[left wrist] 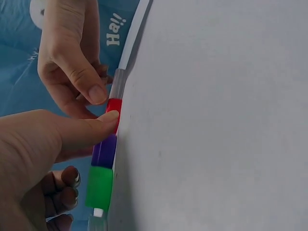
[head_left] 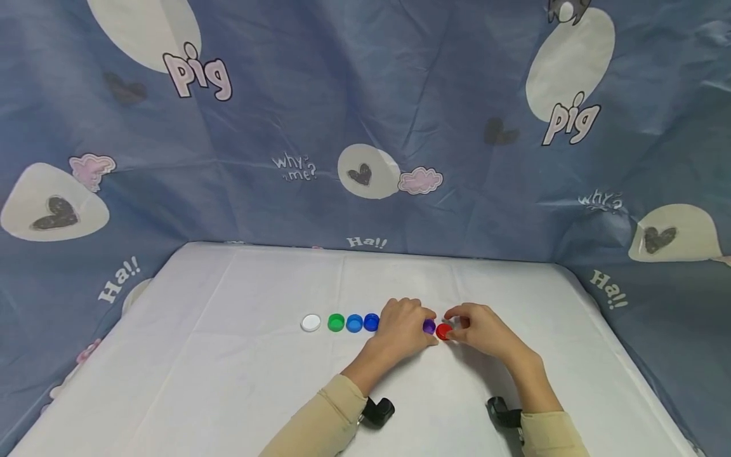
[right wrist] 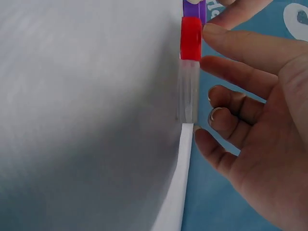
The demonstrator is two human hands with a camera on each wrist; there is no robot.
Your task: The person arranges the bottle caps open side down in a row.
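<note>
Beige left sleeve (head_left: 314,422) is nearest to me, at the front of the white-covered table (head_left: 171,387); a black wrist unit (head_left: 379,412) projects just beyond its cuff. Further back on the table, small round pieces form a row running left to right. Position one: white piece (head_left: 311,323), set slightly apart. Next: green piece (head_left: 335,322), light-blue piece (head_left: 355,323) and dark-blue piece (head_left: 372,322), close together. The left hand (head_left: 402,327) covers the following section; seen from the left wrist, a second green piece (left wrist: 99,186) sits there, just beside the purple piece (head_left: 429,327). Left thumb and index finger bracket the purple piece on its near and far sides; I cannot tell whether they grip it. Adjacent on the right is the red piece (head_left: 442,331), pinched between thumb and index finger of the right hand (head_left: 485,331). A clear piece (right wrist: 188,91) stands at the right end of the row, against the red one. Further right and nearer me: right-arm black unit (head_left: 502,412) and beige right sleeve (head_left: 551,435). Blue printed cloth (head_left: 257,209) hangs behind the table.
</note>
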